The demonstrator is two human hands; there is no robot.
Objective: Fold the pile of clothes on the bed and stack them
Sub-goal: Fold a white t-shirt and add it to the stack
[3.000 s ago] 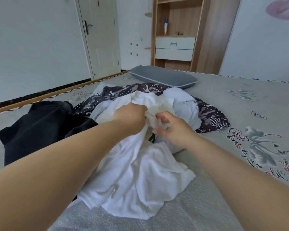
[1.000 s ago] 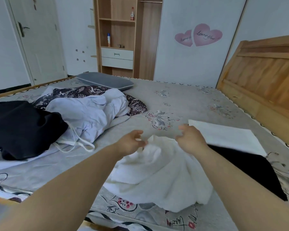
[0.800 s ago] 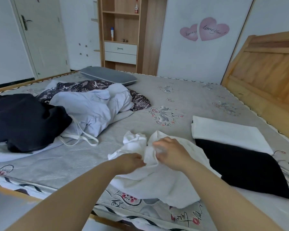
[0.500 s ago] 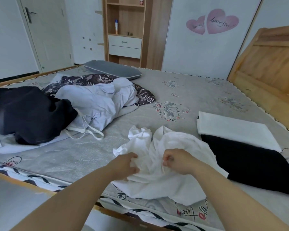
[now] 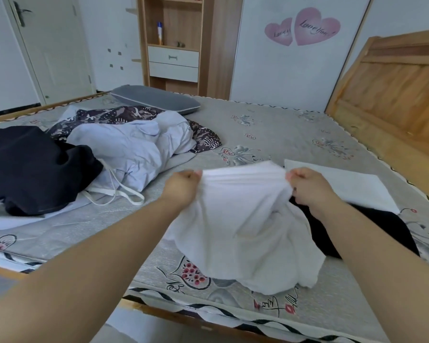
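Fingers (image 5: 192,175) of the left hand (image 5: 181,189) and of the right hand (image 5: 305,185) clench the top edge of a white garment (image 5: 243,219), now lifted and pulled taut between them where half a second ago it lay bunched on the bed (image 5: 270,125). Its lower half drapes onto the mattress near the front edge. The spread suggests the fold proper can begin. Just right lie a folded white piece (image 5: 344,184) and a folded black piece (image 5: 357,226); the unfolded pile (image 5: 124,144), with a black garment (image 5: 30,167), waits toward the left edge.
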